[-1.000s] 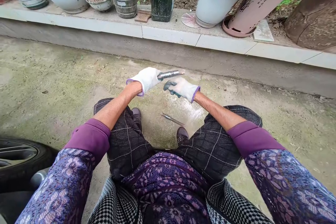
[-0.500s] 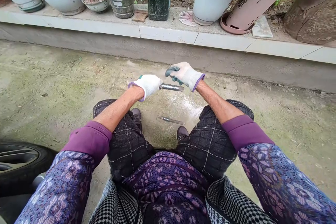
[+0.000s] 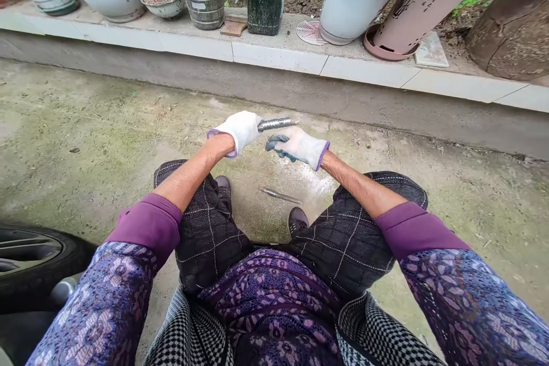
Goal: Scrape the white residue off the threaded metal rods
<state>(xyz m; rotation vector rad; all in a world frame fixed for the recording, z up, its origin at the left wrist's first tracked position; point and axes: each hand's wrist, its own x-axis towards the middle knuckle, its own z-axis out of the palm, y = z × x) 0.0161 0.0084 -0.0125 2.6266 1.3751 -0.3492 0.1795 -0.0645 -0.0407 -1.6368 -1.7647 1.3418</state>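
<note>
The threaded metal rod [image 3: 277, 123] sticks out to the right from our gloved left hand [image 3: 239, 128], which is closed in a fist around its near end, above our knees. Our right hand [image 3: 298, 146] sits just below the rod's free end, its dark-tipped fingers curled; we cannot tell whether it grips anything. A second metal rod [image 3: 279, 195] lies on the concrete ground [image 3: 86, 143] between our shoes [image 3: 297, 219]. Far off, plant pots [image 3: 349, 6] line a tiled ledge [image 3: 278, 60]; a tyre [image 3: 30, 257] is near left.
</note>
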